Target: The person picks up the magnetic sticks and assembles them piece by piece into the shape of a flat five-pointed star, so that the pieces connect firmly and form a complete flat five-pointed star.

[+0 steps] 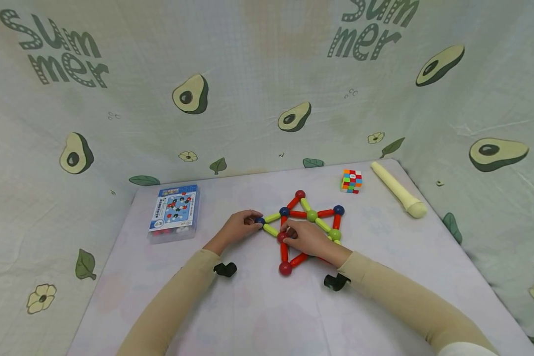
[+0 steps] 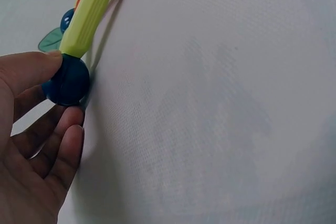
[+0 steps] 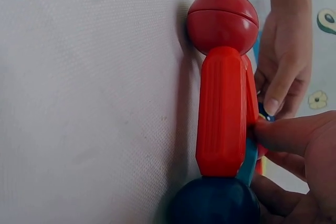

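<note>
A star-shaped frame of magnetic rods and balls lies flat on the table, with red rods (image 1: 297, 214) and yellow-green rods (image 1: 273, 217) joined by balls. At its left tip, my left hand (image 1: 240, 227) pinches a dark blue ball (image 2: 68, 83), thumb on top and fingers beneath. From that ball a yellow-green rod (image 2: 86, 19) runs to a red ball (image 1: 282, 238), which my right hand (image 1: 311, 241) pinches. The right forearm and hand hide part of the star's lower right side. Close in the right wrist view are a red rod (image 3: 222, 111), another red ball (image 3: 223, 22) and a dark blue ball (image 3: 215, 203).
A clear plastic box with a printed cover (image 1: 174, 210) stands at the left. Towards the back right sit a puzzle cube (image 1: 351, 181) and a pale yellow baton-like object (image 1: 399, 190). Patterned cloth (image 1: 249, 99) hangs behind the table and along its sides.
</note>
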The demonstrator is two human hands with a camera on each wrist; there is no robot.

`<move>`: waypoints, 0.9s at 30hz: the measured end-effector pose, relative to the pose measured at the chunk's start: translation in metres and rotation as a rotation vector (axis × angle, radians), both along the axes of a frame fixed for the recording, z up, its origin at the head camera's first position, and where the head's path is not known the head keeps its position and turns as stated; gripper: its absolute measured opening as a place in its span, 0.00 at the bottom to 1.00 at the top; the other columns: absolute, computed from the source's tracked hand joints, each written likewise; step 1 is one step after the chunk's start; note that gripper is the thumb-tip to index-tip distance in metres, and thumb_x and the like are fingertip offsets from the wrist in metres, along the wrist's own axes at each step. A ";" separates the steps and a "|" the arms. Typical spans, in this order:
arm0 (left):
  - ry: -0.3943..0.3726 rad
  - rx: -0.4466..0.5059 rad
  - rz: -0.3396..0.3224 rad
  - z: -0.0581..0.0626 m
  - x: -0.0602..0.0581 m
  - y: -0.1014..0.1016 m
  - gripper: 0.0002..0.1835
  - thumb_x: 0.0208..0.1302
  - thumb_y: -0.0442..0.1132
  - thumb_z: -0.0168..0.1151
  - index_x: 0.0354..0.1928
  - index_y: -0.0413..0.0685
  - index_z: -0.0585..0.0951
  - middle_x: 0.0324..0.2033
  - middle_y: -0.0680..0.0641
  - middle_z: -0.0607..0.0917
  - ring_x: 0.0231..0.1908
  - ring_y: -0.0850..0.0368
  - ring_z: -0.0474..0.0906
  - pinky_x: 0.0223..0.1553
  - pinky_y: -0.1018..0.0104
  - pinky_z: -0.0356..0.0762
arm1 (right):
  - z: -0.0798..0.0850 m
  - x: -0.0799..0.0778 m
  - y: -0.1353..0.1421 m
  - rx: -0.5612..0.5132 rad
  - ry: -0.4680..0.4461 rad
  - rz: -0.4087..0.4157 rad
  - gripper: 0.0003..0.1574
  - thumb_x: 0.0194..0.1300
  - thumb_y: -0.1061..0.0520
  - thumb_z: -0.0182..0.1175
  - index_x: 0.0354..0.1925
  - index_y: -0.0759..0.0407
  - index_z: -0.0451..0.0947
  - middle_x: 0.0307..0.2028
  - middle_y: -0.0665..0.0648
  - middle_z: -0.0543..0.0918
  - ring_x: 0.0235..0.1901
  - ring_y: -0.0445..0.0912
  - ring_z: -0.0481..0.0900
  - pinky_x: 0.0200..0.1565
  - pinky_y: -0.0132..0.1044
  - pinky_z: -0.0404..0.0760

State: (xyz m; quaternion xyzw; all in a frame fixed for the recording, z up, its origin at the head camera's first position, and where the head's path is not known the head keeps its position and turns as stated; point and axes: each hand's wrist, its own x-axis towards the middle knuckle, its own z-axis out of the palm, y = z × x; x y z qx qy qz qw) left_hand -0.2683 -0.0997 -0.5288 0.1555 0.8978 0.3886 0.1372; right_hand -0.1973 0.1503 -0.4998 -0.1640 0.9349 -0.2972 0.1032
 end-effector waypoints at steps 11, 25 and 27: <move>0.047 -0.031 0.007 0.001 0.004 0.002 0.16 0.69 0.43 0.68 0.56 0.52 0.84 0.37 0.52 0.81 0.38 0.56 0.75 0.42 0.63 0.76 | -0.003 0.004 0.016 -0.120 0.015 0.080 0.18 0.69 0.57 0.66 0.56 0.51 0.81 0.44 0.48 0.85 0.44 0.43 0.81 0.50 0.40 0.82; 0.082 -0.037 0.099 -0.001 0.005 -0.023 0.16 0.69 0.42 0.67 0.57 0.53 0.83 0.44 0.50 0.82 0.44 0.54 0.75 0.49 0.58 0.77 | 0.006 0.008 0.050 -0.155 0.062 -0.084 0.19 0.70 0.60 0.65 0.58 0.55 0.81 0.45 0.49 0.84 0.44 0.44 0.82 0.49 0.41 0.84; 0.093 -0.038 0.110 -0.001 0.005 -0.027 0.17 0.70 0.42 0.66 0.58 0.52 0.82 0.46 0.49 0.83 0.45 0.53 0.76 0.50 0.57 0.77 | 0.008 0.008 0.055 -0.161 0.079 -0.102 0.18 0.70 0.61 0.65 0.57 0.56 0.81 0.44 0.50 0.84 0.44 0.45 0.82 0.49 0.42 0.84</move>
